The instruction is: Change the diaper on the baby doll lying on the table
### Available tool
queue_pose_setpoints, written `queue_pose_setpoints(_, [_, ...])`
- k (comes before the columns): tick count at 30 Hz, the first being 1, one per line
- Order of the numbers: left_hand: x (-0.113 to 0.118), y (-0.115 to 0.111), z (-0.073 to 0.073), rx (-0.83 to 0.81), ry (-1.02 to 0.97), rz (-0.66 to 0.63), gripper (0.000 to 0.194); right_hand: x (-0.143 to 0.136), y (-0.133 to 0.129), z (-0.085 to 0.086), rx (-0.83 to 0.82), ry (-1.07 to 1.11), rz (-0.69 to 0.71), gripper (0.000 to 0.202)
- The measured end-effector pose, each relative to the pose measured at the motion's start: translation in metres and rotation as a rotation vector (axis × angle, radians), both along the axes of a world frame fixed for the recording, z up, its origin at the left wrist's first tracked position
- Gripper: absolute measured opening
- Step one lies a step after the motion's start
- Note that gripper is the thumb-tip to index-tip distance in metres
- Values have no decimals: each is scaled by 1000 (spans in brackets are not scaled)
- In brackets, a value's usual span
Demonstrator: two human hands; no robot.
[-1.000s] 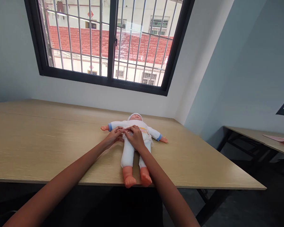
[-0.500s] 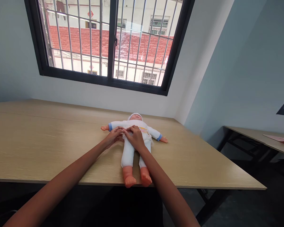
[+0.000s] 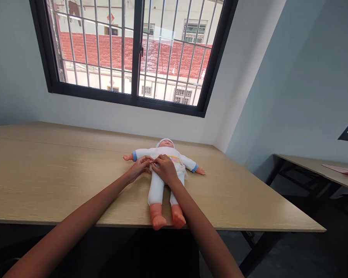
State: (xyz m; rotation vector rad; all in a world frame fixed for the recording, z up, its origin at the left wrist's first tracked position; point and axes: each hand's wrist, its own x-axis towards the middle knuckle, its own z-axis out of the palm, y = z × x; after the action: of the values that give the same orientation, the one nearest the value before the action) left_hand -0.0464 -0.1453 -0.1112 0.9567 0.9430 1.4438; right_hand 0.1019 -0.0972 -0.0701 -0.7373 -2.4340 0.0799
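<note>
A baby doll (image 3: 155,189) in a white outfit with blue cuffs and a white cap lies on its back on the table, arms spread, feet at the front edge. Round its waist is a white diaper (image 3: 180,166) with a yellow strip and a coloured print across the front. At the diaper's left side my left hand (image 3: 139,166) has its fingers bent and pinched on the edge. My right hand (image 3: 164,168) lies over the doll's belly, its fingertips closed at the same spot, meeting those of the left. The pinched part is mostly covered by my fingers.
The wooden table (image 3: 60,181) stands against the wall beneath a barred window (image 3: 133,98). Its front edge runs close to me, with a corner at right. Farther right is another table (image 3: 304,164) with a pink cloth (image 3: 343,170) on it.
My right-hand fingers have shifted slightly and drawn closer together at the diaper's side. My left hand and the doll stay almost where they were.
</note>
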Motion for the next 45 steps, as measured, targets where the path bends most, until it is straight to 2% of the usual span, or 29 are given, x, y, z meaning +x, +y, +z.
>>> queue_pose_setpoints(5, [3,-4,7,14,70,23,28,-1,-4,3,134,-142,-77,12])
queue_pose_setpoints(8, [5,-6,10,21,101,50,25,-1,-6,4,157,-155,-93,12])
queue_pose_setpoints(19, [4,-5,10,19,119,33,26,0,-6,6,64,-65,-74,3])
queue_pose_setpoints(32, [3,-6,10,18,109,11,26,0,-5,4,24,-51,-52,2])
queue_pose_setpoints(45, [4,-7,10,4,-5,6,30,0,-2,1,7,24,-22,6])
